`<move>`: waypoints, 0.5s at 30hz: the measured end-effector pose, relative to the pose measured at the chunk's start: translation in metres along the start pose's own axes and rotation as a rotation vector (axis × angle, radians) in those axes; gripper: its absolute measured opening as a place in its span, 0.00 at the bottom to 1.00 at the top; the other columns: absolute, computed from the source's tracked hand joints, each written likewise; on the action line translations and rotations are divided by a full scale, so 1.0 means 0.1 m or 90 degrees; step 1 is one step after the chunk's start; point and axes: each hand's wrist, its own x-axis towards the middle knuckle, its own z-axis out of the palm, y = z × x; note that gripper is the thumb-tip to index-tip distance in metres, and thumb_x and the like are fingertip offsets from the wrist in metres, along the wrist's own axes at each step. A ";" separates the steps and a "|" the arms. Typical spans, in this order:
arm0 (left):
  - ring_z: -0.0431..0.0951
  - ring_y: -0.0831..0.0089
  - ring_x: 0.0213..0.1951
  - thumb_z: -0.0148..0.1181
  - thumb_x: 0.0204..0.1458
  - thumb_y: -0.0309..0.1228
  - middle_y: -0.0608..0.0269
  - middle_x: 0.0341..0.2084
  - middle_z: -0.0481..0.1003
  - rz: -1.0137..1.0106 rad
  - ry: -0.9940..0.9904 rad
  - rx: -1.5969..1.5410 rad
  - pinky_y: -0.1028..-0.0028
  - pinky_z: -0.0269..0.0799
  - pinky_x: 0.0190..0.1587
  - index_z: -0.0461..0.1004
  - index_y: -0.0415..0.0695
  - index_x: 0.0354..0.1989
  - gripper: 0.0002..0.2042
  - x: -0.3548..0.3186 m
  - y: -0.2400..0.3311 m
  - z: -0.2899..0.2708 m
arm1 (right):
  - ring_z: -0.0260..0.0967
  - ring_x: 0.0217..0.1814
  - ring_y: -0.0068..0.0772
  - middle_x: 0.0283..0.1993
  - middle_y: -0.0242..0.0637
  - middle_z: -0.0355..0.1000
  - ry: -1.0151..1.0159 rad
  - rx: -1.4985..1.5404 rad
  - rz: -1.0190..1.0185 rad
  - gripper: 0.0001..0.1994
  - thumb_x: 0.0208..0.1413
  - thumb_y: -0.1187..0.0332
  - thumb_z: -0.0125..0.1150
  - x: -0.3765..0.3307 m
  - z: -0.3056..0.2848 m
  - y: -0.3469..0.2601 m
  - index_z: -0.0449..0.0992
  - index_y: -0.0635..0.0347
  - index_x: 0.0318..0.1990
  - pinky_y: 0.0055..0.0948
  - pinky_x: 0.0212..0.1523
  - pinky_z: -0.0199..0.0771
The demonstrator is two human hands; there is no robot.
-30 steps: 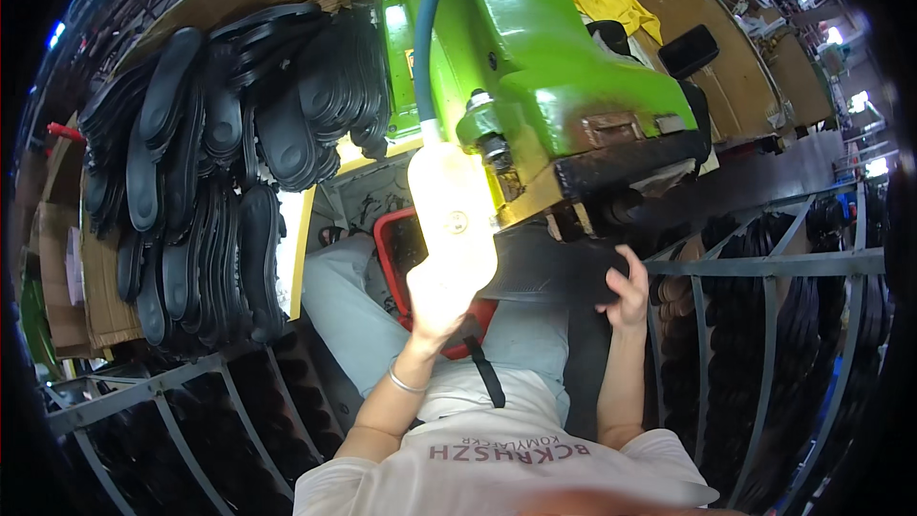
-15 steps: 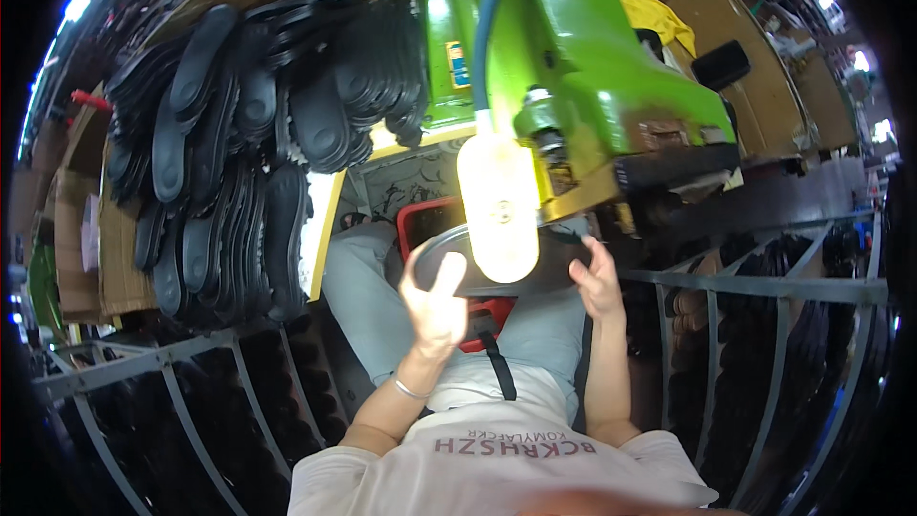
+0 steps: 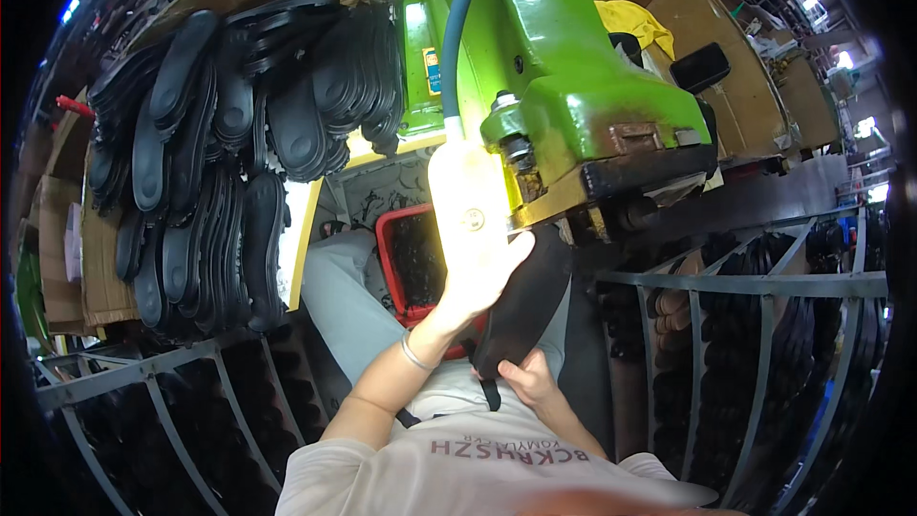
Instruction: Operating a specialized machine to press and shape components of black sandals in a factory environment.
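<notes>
A black shoe sole (image 3: 525,296) lies lengthwise above my lap, its far end close under the head of the green machine (image 3: 592,105). My right hand (image 3: 531,378) pinches the near end of the sole, thumb on top. My left hand (image 3: 482,282) is at the sole's left edge farther up, thumb laid over it; its other fingers are hidden by glare and the sole. A glowing lamp (image 3: 470,191) on a blue-grey cable hangs over my left hand and blots out part of it.
Stacks of black soles (image 3: 201,172) fill the left side beside a cardboard box. Between my knees sits a red bin (image 3: 384,263) with dark scraps. Metal racks (image 3: 735,284) holding soles flank me on both sides. A yellow cloth (image 3: 638,24) lies in a box at right.
The sole has turned from crosswise to lengthwise. My right hand has come down and inward to its near end, while my left hand has shifted right, in under the lamp.
</notes>
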 end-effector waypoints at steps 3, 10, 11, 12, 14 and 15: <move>0.61 0.60 0.61 0.59 0.50 0.30 0.49 0.58 0.62 -0.116 -0.039 -0.161 0.64 0.52 0.63 0.63 0.39 0.59 0.27 -0.13 0.01 -0.11 | 0.69 0.51 0.35 0.49 0.42 0.70 0.081 0.003 -0.022 0.21 0.47 0.80 0.61 -0.19 -0.08 -0.11 0.66 0.71 0.51 0.33 0.55 0.67; 0.75 0.74 0.26 0.63 0.47 0.23 0.60 0.24 0.77 0.023 0.119 -0.231 0.75 0.72 0.31 0.76 0.36 0.33 0.06 -0.24 -0.06 -0.13 | 0.71 0.26 0.29 0.38 0.40 0.72 0.293 -0.138 -0.269 0.24 0.47 0.70 0.59 -0.16 -0.31 -1.02 0.62 0.67 0.53 0.23 0.15 0.68; 0.75 0.74 0.26 0.63 0.47 0.23 0.60 0.24 0.77 0.023 0.114 -0.230 0.75 0.72 0.31 0.76 0.36 0.33 0.06 -0.25 -0.04 -0.18 | 0.70 0.25 0.27 0.37 0.39 0.72 0.325 -0.146 -0.266 0.22 0.50 0.71 0.56 -0.08 -0.19 -1.22 0.62 0.67 0.53 0.22 0.14 0.65; 0.74 0.76 0.31 0.63 0.48 0.23 0.62 0.29 0.76 -0.004 0.077 -0.216 0.77 0.70 0.36 0.75 0.36 0.37 0.08 -0.26 0.03 -0.25 | 0.70 0.25 0.25 0.37 0.39 0.72 0.309 -0.179 -0.305 0.18 0.53 0.71 0.54 0.02 -0.18 -1.36 0.63 0.66 0.51 0.20 0.15 0.66; 0.73 0.76 0.36 0.64 0.46 0.22 0.63 0.34 0.75 -0.041 0.035 -0.223 0.76 0.69 0.41 0.73 0.36 0.42 0.14 -0.26 0.12 -0.38 | 0.71 0.27 0.23 0.37 0.38 0.72 0.292 -0.189 -0.344 0.16 0.53 0.72 0.57 0.23 -0.16 -1.59 0.66 0.68 0.48 0.19 0.17 0.68; 0.73 0.76 0.36 0.64 0.46 0.22 0.63 0.34 0.75 -0.040 0.032 -0.221 0.76 0.69 0.41 0.73 0.36 0.42 0.14 -0.27 0.09 -0.40 | 0.69 0.24 0.19 0.34 0.35 0.72 0.297 -0.192 -0.340 0.14 0.53 0.72 0.58 0.32 -0.07 -1.69 0.67 0.67 0.46 0.15 0.15 0.65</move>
